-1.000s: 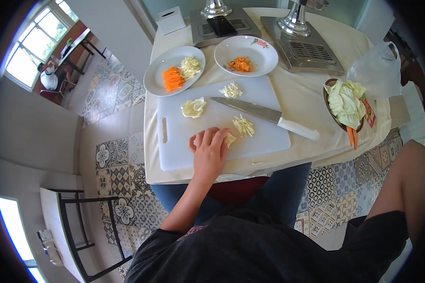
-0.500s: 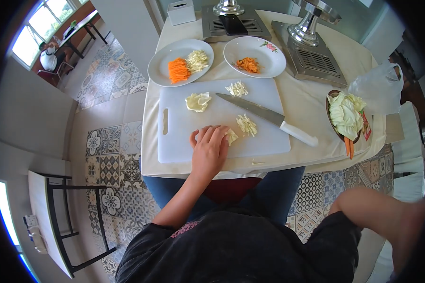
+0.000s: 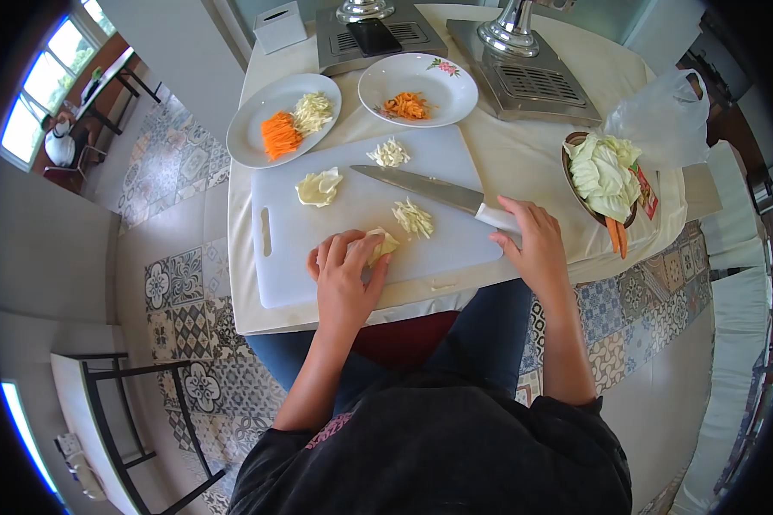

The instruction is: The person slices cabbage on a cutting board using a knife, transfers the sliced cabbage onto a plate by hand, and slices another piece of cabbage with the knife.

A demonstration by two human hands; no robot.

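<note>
On the white cutting board my left hand curls its fingers over a piece of cabbage, pressing it to the surface. My right hand is at the white handle of the kitchen knife, thumb and fingers apart on either side of it. The blade lies flat across the board, its tip pointing left. Two small heaps of shredded cabbage lie on either side of the blade. A loose cabbage leaf piece rests farther left on the board.
Behind the board stand a plate with carrot and cabbage strips and a flowered plate with carrot shreds. At right are a brown bowl of cabbage, carrots and a plastic bag. Metal stands and a phone are at the back.
My right hand has come in from the far right to the knife handle. My left hand stays on the cabbage piece. The view has shifted somewhat to the right.
</note>
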